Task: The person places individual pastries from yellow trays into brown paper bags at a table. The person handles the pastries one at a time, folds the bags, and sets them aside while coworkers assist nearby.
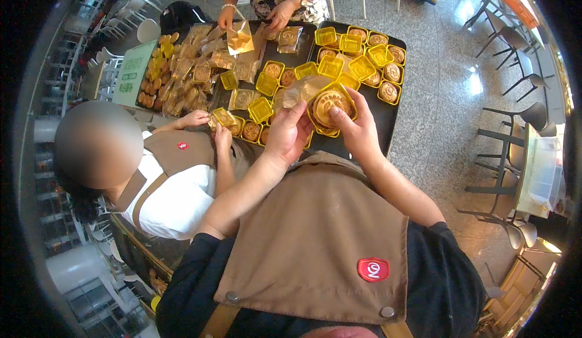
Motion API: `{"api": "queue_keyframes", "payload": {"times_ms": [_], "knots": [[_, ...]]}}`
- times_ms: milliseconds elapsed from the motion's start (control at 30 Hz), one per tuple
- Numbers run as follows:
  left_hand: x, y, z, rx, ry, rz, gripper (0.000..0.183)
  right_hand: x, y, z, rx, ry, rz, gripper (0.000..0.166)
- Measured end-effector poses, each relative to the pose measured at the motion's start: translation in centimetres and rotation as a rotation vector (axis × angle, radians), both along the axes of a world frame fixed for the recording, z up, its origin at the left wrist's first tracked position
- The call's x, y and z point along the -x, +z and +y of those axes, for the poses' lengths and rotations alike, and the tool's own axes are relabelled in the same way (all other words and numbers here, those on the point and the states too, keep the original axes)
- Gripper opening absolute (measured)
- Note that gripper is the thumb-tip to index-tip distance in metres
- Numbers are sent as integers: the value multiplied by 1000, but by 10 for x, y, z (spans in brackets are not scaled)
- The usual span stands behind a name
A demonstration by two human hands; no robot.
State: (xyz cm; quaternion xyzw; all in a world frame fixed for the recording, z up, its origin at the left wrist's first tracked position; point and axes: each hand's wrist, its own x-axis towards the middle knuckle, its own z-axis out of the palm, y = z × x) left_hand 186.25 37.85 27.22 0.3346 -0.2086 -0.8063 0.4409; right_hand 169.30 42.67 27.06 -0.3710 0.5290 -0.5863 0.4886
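Observation:
In my right hand (357,126) is a yellow plastic tray holding a round patterned pastry (329,106), tilted up, with the thumb on the pastry's face. My left hand (289,131) is at the tray's left side, with a clear plastic bag (298,91) between its thumb and fingers. Beyond and beneath the hands, a black baking tray (386,124) carries yellow plastic trays, some with pastries and some bare, such as the yellow tray (330,66). Further left lie several bagged pastries (244,70).
A co-worker in a brown apron (186,154) handles a packed pastry close on my left. Across the table another person's hands (282,15) are near a gold bag (240,38). A green box lid (134,74) stands at the far left; chairs (532,115) are at right.

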Motion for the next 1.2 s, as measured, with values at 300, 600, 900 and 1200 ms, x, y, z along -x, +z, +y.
{"api": "queue_keyframes", "payload": {"times_ms": [300,600,900,1200], "knots": [[-3,-17,2,50,-55,73,39,-1,-12,7,-11,-77,31,53],[3,-3,1,111,79,55,42,-6,-9,-1,12,-44,87,58],[1,0,-2,136,104,86,44,-12,-1,-1,17,82,137,56],[1,12,-3,63,9,11,39,-11,6,-4,0,15,86,58]]}}
